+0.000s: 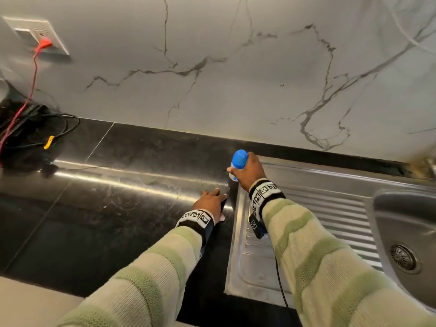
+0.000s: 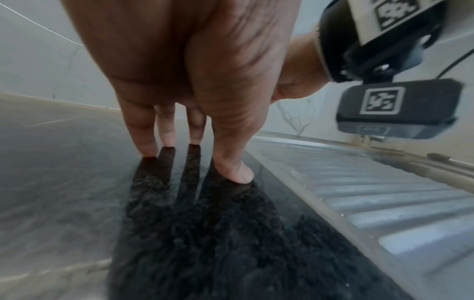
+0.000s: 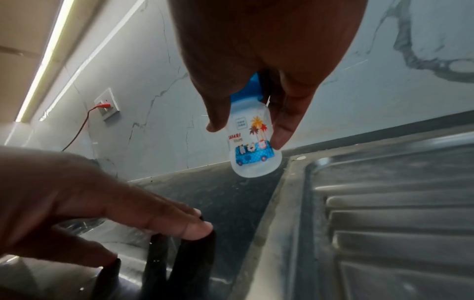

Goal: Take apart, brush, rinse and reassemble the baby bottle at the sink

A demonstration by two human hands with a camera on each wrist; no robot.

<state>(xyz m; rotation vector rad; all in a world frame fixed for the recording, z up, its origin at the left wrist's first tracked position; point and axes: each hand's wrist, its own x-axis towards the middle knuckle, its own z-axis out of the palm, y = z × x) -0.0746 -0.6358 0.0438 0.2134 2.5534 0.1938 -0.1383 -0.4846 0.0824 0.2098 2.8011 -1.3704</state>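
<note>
A baby bottle with a blue cap and a clear body printed with a blue bus hangs just above the black counter, at the left edge of the steel drainboard. My right hand grips it round the upper body, thumb on one side and fingers on the other. My left hand rests on the counter just left of the drainboard, its straight fingertips and thumb touching the dark stone. It holds nothing.
The steel drainboard with ridges runs right to the sink basin and its drain. A marble wall stands behind. At far left a red cable runs from a wall socket down to a dark device and cords.
</note>
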